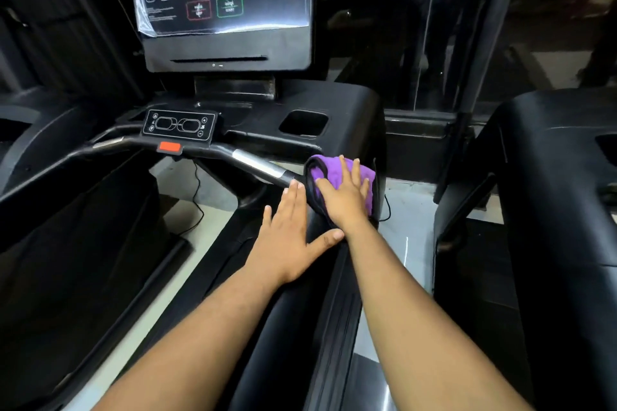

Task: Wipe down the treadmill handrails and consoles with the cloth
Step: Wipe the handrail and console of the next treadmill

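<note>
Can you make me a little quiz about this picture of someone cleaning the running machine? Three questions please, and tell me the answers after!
1. True or false: the right hand lies flat on the purple cloth.
2. What colour is the small tab on the front bar under the little button panel? A) green B) orange-red C) blue
3. Fill in: the left hand rests with straight fingers on the black ______, beside the cloth.

Key:
1. True. Its fingers are spread on top of the cloth.
2. B, orange-red.
3. Handrail. The left hand touches no cloth.
</note>
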Demonstrator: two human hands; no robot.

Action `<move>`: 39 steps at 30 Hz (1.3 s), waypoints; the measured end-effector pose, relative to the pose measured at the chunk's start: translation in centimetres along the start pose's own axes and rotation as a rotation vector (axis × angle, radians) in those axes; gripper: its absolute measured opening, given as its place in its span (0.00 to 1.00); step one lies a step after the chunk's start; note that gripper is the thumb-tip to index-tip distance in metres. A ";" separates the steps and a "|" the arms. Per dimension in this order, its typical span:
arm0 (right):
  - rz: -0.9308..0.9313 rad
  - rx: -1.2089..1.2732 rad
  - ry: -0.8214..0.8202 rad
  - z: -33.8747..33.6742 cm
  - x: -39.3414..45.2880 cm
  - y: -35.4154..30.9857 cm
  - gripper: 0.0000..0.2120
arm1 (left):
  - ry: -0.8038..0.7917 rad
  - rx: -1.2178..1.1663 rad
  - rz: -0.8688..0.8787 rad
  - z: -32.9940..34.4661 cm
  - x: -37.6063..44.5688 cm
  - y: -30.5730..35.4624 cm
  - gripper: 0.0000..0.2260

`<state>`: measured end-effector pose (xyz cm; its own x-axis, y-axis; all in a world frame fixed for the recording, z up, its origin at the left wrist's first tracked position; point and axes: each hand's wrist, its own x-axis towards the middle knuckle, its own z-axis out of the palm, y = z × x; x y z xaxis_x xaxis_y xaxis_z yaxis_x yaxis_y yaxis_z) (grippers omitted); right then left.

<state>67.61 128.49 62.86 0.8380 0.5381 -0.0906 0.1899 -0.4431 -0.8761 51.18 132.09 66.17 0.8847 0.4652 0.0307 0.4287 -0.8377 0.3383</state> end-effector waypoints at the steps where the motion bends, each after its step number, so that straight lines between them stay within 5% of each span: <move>1: -0.023 0.002 -0.015 0.4 -1.4 0.4 0.36 | 0.006 0.002 -0.003 0.0 -0.3 0.0 0.53; 7: -0.276 -0.105 -0.147 2.3 -6.6 4.9 0.37 | 0.018 -0.068 0.022 0.3 -1.6 -0.4 0.56; 14: -0.068 -0.144 -0.048 0.5 -4.1 -0.9 0.35 | -0.035 -0.080 -0.043 -0.1 -4.6 -0.6 0.56; 19: -0.173 -0.160 -0.165 2.2 -14.5 1.5 0.42 | -0.056 -0.125 -0.055 0.1 -6.9 -1.2 0.58; 23: -0.266 -0.120 -0.115 1.5 -10.6 2.2 0.38 | -0.066 -0.181 -0.073 0.1 -8.8 -1.7 0.58; 27: -0.065 0.197 0.042 1.0 -3.8 3.0 0.39 | -0.057 -0.108 -0.064 -0.1 -8.9 -1.2 0.54; 33: 0.075 0.654 0.063 6.9 -12.3 9.8 0.36 | -0.049 -0.141 -0.067 0.1 -8.6 -1.3 0.55; 39: 0.131 0.618 0.078 5.6 -10.0 7.8 0.47 | -0.045 -0.139 -0.056 -0.1 -8.9 -1.1 0.55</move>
<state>57.81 123.64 54.27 0.8737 0.4432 -0.2007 -0.2272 0.0068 -0.9738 42.84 128.90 65.65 0.8688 0.4940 -0.0327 0.4506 -0.7617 0.4655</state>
